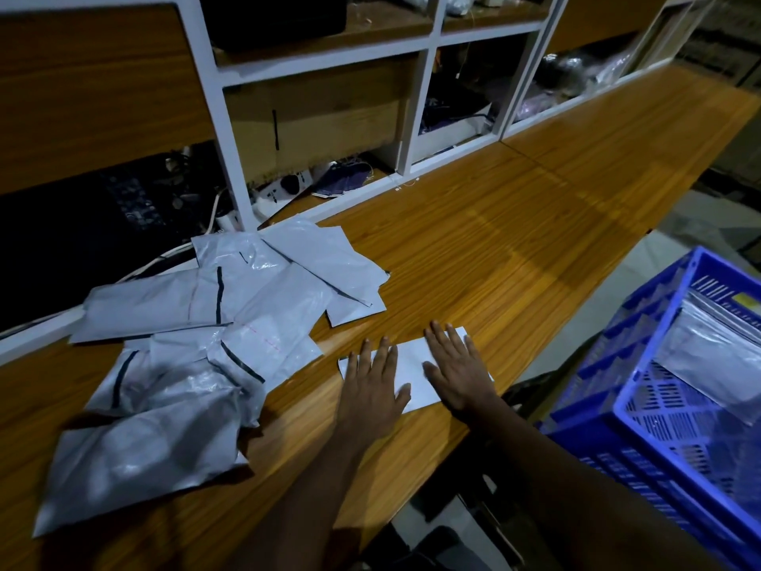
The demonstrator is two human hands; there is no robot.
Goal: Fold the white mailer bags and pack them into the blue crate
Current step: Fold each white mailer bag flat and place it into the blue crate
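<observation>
Head view: flat hands (370,389) (457,372) press a folded mailer (412,360) on wooden counter (514,241) below shelves (428,39).

The blue crate (634,352) runs off our right edge; our left hand (370,391) and right hand (459,375) cover much of the folded mailer (413,361).

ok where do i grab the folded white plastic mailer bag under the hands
Probably its right short end, from the blue plastic crate side: the folded white plastic mailer bag lies flat on the wooden table, so the right hand can slide off and pinch that end while the left hand presses.
</observation>
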